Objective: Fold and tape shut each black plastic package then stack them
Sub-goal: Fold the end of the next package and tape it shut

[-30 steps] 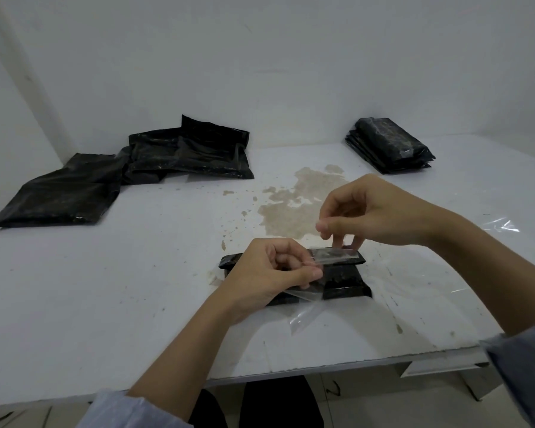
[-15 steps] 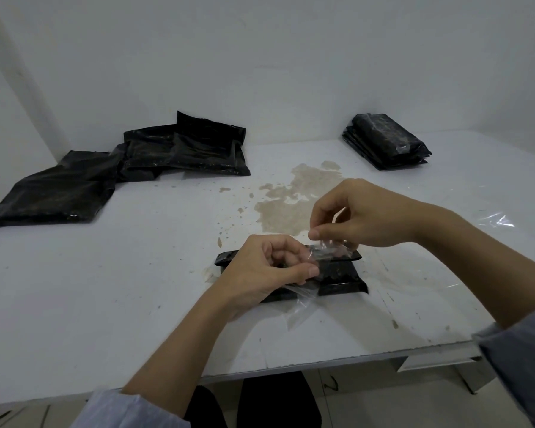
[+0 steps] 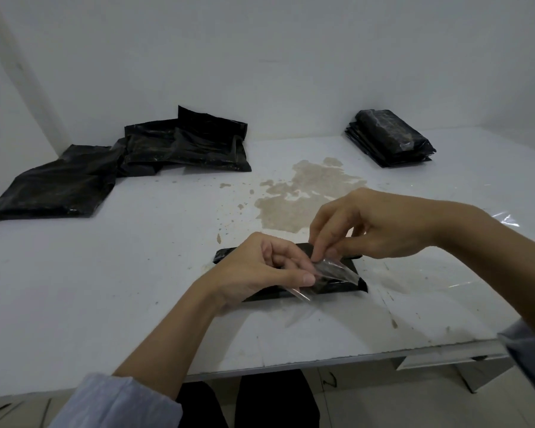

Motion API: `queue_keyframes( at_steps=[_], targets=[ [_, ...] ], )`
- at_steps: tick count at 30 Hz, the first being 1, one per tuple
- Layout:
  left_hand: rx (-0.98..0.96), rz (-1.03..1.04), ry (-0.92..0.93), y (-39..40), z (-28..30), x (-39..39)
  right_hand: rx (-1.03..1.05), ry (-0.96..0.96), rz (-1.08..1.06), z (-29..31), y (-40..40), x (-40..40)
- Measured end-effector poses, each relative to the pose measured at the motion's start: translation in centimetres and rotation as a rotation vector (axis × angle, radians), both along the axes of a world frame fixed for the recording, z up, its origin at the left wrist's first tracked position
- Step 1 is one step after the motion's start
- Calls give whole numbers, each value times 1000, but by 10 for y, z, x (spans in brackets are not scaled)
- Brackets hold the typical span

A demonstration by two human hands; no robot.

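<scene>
A folded black plastic package lies on the white table near the front edge, partly hidden under my hands. A strip of clear tape curls above its right half. My left hand rests on the package and pinches the tape's lower end between thumb and fingers. My right hand hovers over the package and pinches the tape's upper end with its fingertips. Several unfolded black packages lie in a loose pile at the back left. A neat stack of folded packages stands at the back right.
A brown stain marks the table's middle. Clear plastic film lies at the right edge. White walls close off the back and left. The table's front edge runs just below my forearms.
My right hand has come down and left, bringing the tape's upper end close to my left hand. The tape now curls instead of lying stretched along the package.
</scene>
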State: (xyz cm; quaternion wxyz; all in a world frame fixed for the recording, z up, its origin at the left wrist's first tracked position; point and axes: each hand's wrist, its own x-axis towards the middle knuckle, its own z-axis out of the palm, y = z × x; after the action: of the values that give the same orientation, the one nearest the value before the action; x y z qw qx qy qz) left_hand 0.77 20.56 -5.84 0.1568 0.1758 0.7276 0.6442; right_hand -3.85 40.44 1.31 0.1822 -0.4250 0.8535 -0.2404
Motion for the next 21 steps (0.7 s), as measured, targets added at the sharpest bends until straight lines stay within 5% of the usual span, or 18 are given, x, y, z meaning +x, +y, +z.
queue_keyframes(
  at_steps=[12,17,21],
  targets=[
    [-74,-141,12,3,5,-2,202,-141,-11,10,-6,13],
    [-120,-133,24,3,3,-5,355,12,53,10,-12,12],
    [-131,-121,22,2,1,-6,374,-53,75,12,-11,6]
  ],
)
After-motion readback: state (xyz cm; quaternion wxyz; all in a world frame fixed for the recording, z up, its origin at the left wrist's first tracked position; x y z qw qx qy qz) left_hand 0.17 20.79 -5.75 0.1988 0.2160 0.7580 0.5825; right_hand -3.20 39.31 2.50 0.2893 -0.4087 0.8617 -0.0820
